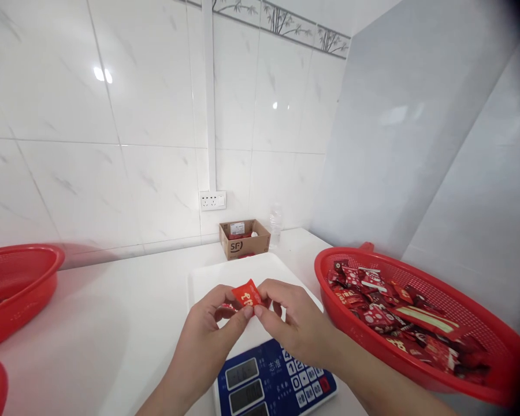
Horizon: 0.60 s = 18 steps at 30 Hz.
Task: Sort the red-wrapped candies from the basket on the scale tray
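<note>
**Red sachet over the scale**

Nearest me is the scale's keypad. Above its white pan, my left hand and right hand together pinch one red sachet. Right: a red basket of sachets. Farthest: a cardboard box by the wall.

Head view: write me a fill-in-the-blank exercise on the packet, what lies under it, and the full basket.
1. The left hand and right hand together pinch one small ____ packet.
2. The packet is held over the white platform of a digital ____ with a blue keypad.
3. The red basket heaped with wrapped packets stands on the person's ____ side.

Missing words: red; scale; right.
</note>
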### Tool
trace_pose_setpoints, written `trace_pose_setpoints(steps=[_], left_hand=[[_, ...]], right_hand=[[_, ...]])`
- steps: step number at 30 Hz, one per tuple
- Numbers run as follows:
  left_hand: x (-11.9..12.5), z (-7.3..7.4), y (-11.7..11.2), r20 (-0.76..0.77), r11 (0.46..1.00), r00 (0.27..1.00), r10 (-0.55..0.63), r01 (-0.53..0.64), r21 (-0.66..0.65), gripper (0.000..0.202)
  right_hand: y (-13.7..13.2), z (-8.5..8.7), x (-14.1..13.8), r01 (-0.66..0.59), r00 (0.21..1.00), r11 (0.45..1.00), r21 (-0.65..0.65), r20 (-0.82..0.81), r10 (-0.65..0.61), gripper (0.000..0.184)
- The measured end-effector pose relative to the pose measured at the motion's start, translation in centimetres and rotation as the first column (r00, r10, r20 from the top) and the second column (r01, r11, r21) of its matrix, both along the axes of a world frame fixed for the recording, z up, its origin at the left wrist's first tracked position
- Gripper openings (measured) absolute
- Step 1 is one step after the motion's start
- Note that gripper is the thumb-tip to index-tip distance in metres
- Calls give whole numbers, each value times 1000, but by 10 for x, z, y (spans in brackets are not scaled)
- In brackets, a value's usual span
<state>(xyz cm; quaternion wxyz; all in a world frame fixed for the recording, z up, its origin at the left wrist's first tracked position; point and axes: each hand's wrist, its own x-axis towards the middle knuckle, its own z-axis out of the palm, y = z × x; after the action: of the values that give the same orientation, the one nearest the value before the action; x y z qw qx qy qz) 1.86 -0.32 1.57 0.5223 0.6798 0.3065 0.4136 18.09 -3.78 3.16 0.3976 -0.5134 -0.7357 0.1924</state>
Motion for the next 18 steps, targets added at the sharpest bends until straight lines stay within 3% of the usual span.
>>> trace_pose_setpoints(steps=[6, 18], left_hand=[[-1, 0, -1, -68, 997, 995, 78, -78, 12, 12], [-3, 3, 2, 63, 998, 998, -12, 16, -63, 16]], right_hand=[[1, 1, -8, 6, 1000, 1000, 5, 31, -6, 19], [-1, -1, -11, -65, 997, 992, 104, -32, 68, 22]])
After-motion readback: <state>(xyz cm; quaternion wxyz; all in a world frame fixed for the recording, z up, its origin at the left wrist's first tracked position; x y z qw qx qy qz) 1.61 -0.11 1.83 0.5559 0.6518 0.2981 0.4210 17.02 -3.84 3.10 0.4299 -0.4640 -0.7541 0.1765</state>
